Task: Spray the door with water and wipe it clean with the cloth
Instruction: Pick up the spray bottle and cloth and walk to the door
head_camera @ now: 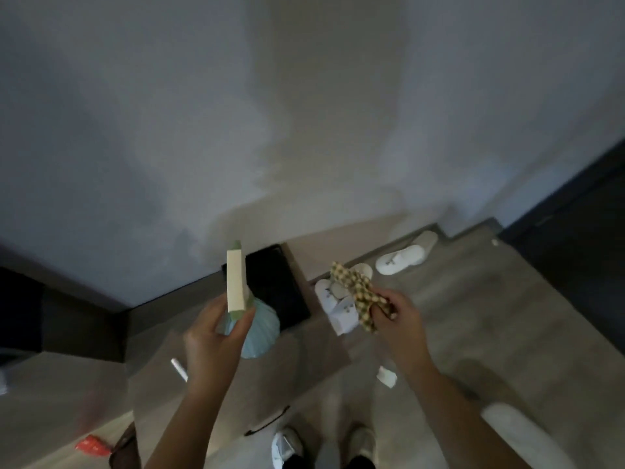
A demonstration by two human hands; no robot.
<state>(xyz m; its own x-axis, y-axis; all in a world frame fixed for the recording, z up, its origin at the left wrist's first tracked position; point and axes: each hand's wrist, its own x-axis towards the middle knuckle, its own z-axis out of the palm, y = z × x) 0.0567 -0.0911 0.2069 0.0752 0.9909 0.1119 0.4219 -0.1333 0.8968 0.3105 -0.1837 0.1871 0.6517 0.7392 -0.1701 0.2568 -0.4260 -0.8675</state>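
My left hand (pixel 216 336) sits at centre frame, fingers curled round a pale blue ribbed spray bottle (pixel 260 333); thumb and fingertips close on its green-and-cream spray head (pixel 236 282), which stands upright above my knuckles. My right hand (pixel 399 319) is to the right of it, at about the same height, pinching a bunched yellow-and-white checked cloth (pixel 355 292); the loose end of the cloth flops up and to the left, away from my fingers. The two hands are apart, not touching. Upper half of the frame is a plain grey-white wall (pixel 304 96), blotchy with shadow. A dark panel (pixel 575 238) runs down the right edge; it may be the door, but the picture is too soft there for me to say. Behind the bottle, at centre, a black rectangular bin (pixel 277 286) stands against the wall. Right of it, white slippers (pixel 402 258) lie on the grey floor (pixel 490 316), more of them beneath the cloth. A small white stick-like object (pixel 179 368) lies on the floor just left of my left wrist. Lower left, something red-orange (pixel 91 446), blurred. Bottom centre, my two pale shoes (pixel 287 445) point forward.
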